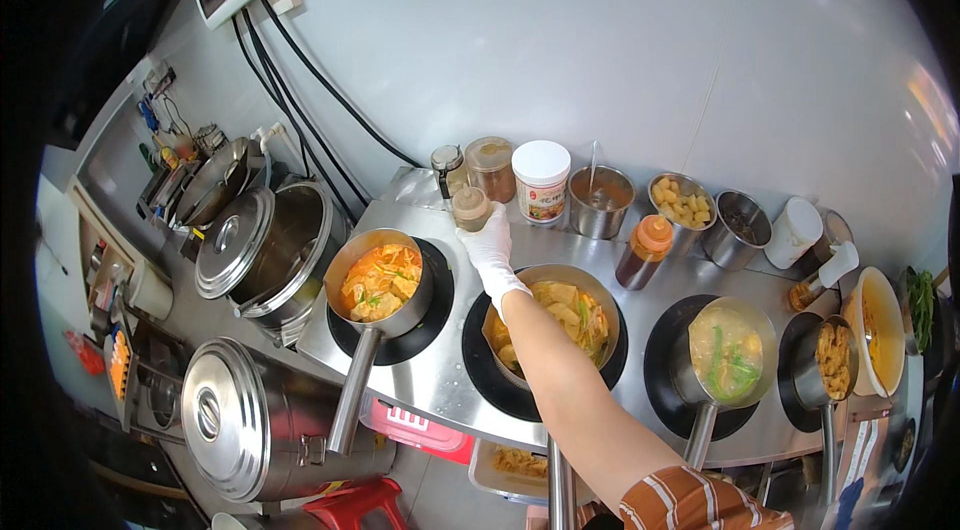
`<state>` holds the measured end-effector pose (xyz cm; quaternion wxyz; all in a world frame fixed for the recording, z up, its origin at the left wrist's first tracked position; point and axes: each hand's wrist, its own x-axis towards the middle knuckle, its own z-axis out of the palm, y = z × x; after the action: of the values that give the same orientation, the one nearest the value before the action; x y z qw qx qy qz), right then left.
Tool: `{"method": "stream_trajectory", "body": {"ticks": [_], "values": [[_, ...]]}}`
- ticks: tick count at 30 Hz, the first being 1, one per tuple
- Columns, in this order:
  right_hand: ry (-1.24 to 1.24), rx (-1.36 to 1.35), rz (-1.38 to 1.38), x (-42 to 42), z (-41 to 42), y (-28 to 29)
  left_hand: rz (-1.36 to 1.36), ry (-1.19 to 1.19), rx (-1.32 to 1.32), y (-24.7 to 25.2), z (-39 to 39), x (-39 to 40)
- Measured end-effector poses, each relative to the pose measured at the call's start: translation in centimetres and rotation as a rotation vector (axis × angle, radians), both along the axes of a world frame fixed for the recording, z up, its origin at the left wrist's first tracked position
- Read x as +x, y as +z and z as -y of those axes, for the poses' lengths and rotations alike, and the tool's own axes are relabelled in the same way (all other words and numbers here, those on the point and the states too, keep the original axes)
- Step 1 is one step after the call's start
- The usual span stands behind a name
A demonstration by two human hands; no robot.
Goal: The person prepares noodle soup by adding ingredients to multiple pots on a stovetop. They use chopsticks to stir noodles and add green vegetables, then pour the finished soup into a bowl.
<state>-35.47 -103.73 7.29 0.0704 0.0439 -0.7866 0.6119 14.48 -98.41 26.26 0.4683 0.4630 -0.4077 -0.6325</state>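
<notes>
My right hand [484,245], in a white glove, grips a small squeeze bottle [471,206] with a translucent cap. It is at the rear of the steel counter, in front of a lidded jar of brown powder [491,168] and a glass cruet [448,162]. My forearm crosses over a saucepan of yellowish soup with tofu-like pieces [566,305], hiding part of it. To the left, a saucepan of reddish noodle soup [382,282] sits on a round black hob [439,290]. My left hand is out of view.
Along the wall stand a white-lidded tub [541,181], a steel pot with a ladle [602,201] and a red sauce bottle [643,252]. Rightward are a pan of soup with greens [726,353] and a smaller pan [834,365]. Large stockpots [225,421] flank the counter's left.
</notes>
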Motion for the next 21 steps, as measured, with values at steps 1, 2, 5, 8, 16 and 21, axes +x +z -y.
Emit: {"method": "stream_trajectory", "body": {"ticks": [1, 2, 5, 8, 16, 21], "values": [[-0.006, -0.042, -0.012, 0.0, -0.1, 0.2, 0.029, 0.032, 0.002, -0.1, -0.1, 0.3], [-0.005, -0.128, -0.011, 0.0, -0.3, 0.5, 0.057, 0.055, 0.005, -0.3, -0.1, 0.5], [0.067, -0.387, -0.115, 0.2, -1.8, 2.0, 0.117, -0.058, -0.032, -0.8, 0.4, 0.5], [0.329, -0.683, -0.171, 4.3, -7.2, 7.8, -0.012, -0.080, 0.007, -0.8, 1.3, -1.0], [0.330, 0.104, 0.077, 12.9, -38.3, 19.0, -0.156, -0.469, 0.127, 1.5, 0.3, -7.7], [0.243, 1.495, -0.176, 16.1, -48.9, 15.1, -0.118, -0.661, 0.119, 2.5, -3.0, -11.5]]}}
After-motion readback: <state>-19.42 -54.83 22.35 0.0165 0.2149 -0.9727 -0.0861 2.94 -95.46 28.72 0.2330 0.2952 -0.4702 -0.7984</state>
